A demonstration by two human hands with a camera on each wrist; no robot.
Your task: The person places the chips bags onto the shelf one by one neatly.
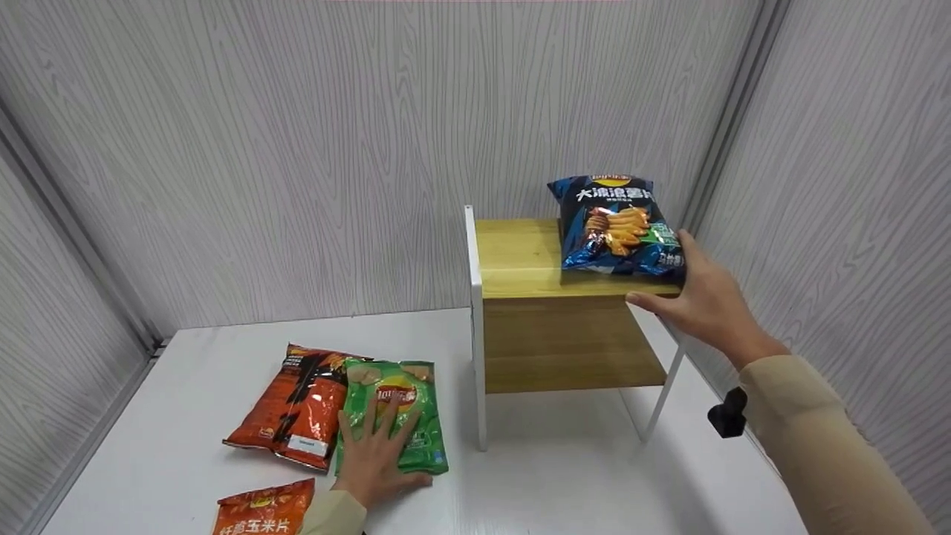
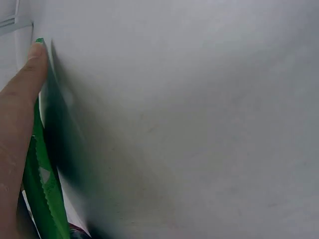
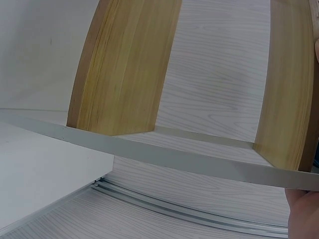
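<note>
My left hand [image 1: 377, 453] lies with fingers spread over a green bag of potato chips [image 1: 427, 438], which rests flat on the white table. In the left wrist view, the thumb lies along the edge of that green bag [image 2: 47, 194]. At the right, my right hand [image 1: 709, 297] grips the corner of a two-tier wooden shelf [image 1: 520, 249], thumb along the front edge of its top board, other fingers around the side frame. A dark blue bag of potato chips [image 1: 617, 223] lies tilted on the top board, its lower right corner beside those fingers.
A red and black chip bag [image 1: 308, 401] lies left of the green one, their edges overlapping. Nearer stands out an orange corn chip bag [image 1: 260, 509], partly cut off by the frame. White metal side frames [image 1: 476, 334] hold the shelf; grained panels [image 1: 297, 148] enclose the table.
</note>
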